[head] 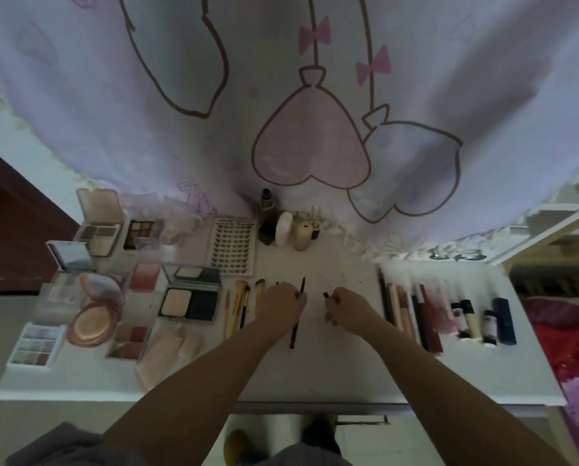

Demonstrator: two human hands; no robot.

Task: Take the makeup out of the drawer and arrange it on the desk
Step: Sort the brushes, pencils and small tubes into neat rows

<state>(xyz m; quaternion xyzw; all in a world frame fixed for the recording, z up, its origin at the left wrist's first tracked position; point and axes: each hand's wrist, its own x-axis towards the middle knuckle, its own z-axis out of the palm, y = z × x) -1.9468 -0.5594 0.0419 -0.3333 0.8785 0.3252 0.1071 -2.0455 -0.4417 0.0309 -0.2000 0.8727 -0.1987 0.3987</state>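
On the white counter (332, 371), the left hand (281, 306) pinches a long dark makeup pencil (296, 317) lying just right of the row of brushes (242, 302). The right hand (343, 307), further right of the brushes, curls around a small dark item (326, 294) I cannot identify.

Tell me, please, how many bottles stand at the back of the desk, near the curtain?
3, close together at the back centre: a dark bottle on the left, a white bottle in the middle, a beige bottle on the right. A small dark object behind the beige one is unclear.
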